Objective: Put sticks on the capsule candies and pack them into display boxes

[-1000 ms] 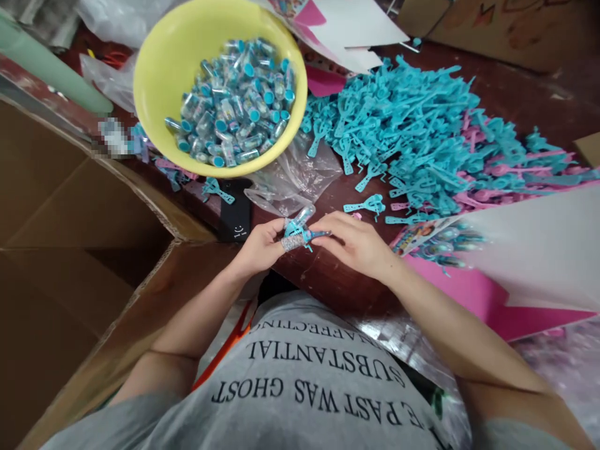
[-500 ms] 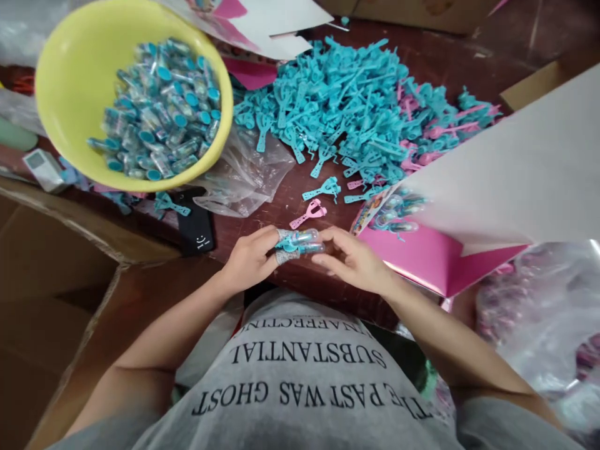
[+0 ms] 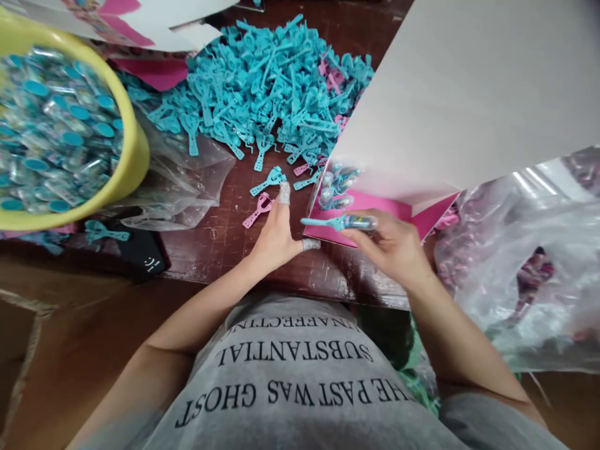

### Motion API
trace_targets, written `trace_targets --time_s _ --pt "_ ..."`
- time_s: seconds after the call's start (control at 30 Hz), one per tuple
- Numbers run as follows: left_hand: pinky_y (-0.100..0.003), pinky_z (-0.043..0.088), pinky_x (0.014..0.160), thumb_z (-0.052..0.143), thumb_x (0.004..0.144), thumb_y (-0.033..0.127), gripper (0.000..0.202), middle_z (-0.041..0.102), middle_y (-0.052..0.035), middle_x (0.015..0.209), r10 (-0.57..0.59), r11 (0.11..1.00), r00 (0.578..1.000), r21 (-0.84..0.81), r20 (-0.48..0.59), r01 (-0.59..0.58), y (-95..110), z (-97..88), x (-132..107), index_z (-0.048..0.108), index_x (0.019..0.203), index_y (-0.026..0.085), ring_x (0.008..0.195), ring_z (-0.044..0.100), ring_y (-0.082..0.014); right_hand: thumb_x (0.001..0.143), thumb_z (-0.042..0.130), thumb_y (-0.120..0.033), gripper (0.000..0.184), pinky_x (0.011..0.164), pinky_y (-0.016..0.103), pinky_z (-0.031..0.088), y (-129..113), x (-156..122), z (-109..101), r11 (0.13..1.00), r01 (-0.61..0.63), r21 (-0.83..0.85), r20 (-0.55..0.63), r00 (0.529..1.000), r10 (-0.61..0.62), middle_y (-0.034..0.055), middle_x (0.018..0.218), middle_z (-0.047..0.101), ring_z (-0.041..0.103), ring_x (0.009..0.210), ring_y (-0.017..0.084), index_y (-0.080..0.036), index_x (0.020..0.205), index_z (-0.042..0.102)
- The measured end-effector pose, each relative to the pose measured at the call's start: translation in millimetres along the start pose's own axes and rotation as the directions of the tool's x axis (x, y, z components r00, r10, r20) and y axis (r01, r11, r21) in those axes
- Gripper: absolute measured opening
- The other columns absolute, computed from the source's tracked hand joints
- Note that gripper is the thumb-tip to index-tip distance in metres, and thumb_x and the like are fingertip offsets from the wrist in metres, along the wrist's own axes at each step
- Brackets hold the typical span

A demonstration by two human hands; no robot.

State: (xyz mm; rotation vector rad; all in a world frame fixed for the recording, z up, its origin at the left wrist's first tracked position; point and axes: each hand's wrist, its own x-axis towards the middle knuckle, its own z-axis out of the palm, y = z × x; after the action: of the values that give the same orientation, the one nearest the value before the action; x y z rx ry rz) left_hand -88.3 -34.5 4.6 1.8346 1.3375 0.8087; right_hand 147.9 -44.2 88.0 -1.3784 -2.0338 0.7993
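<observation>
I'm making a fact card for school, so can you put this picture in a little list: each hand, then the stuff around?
Right hand: the right hand holds a blue stick with a clear tube
Left hand: the left hand is open, grey wraps on thumb and one finger
Near left hand: pink piece, blue piece; touching, can't tell
Basin: yellow basin, with blue-capped tubes
Pile: mostly blue pieces, some pink
Box: pink inside, with clear tubes
Phone-like thing: black, smiley face
</observation>
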Motion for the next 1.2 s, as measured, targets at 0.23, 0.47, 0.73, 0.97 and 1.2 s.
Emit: trace_targets --time_s 0.23,0.47,0.73,0.97,1.2 --pt "-0.061 0.031 0.133 0.097 0.077 0.044 0.137 0.024 -0.0328 0.176 0.082 0.996 0.996 -0.036 0.026 -0.081 -9 47.5 21 0.003 0.173 0.014 0.165 0.027 -0.0459 0.112 0.05 -0.045 0.036 0.068 0.036 0.053 15 13 -23 0.861 0.16 -0.482 0.249 0.968 -0.04 0.0112 0.111 0.083 0.079 0.091 0.028 -0.02 0.121 0.074" --pt "-0.066 0.026 0.133 0.084 0.07 0.084 0.14 0.023 -0.0283 0.178 0.102 0.994 0.995 0.047 0.02 -0.103 -16 20.9 18 0.014 0.171 0.018 0.166 0.021 -0.0486 0.113 0.046 -0.043 0.038 0.057 0.033 0.03 -16 24 -20 0.669 0.165 -0.725 0.228 0.974 0.006 0.0111 0.11 0.081 0.073 0.084 0.024 -0.018 0.124 0.073" --pt "-0.063 0.036 0.122 0.077 0.096 0.042 0.068 0.071 -0.0176 0.139 -0.114 0.944 0.965 0.277 -0.236 0.18 -58 -43.6 83 0.053 0.154 0.017 0.143 0.049 -0.0434 0.113 0.046 -0.052 0.043 0.053 0.029 0.022 -10 25 7 0.623 0.052 -0.781 0.145 0.984 0.1 0.0116 0.138 0.07 0.069 0.087 0.019 -0.023 0.118 0.078" --pt "-0.049 0.052 0.107 0.06 0.093 0.006 0.054 0.073 -0.0147 0.117 -0.165 0.961 0.952 0.177 -0.258 0.214 -42 -54.8 72 0.06 0.146 0.013 0.114 0.067 -0.033 0.107 0.059 -0.054 0.042 0.049 0.03 0.024 -21 16 3 0.562 0.137 -0.816 0.061 0.986 -0.152 0.0138 0.128 0.073 0.07 0.079 0.02 -0.02 0.123 0.077" --pt "-0.036 0.055 0.097 0.06 0.084 0.003 0.028 0.065 -0.0076 0.106 -0.129 0.991 0.845 -0.1 -0.519 0.09 -56 -88.9 -16 0.068 0.106 0.019 0.102 0.063 -0.0225 0.105 0.064 -0.049 0.038 0.067 0.035 0.054 -115 110 61 0.725 0.449 -0.523 -0.009 0.847 -0.531 0.0142 0.122 0.073 0.072 0.103 0.03 -0.024 0.132 0.073"
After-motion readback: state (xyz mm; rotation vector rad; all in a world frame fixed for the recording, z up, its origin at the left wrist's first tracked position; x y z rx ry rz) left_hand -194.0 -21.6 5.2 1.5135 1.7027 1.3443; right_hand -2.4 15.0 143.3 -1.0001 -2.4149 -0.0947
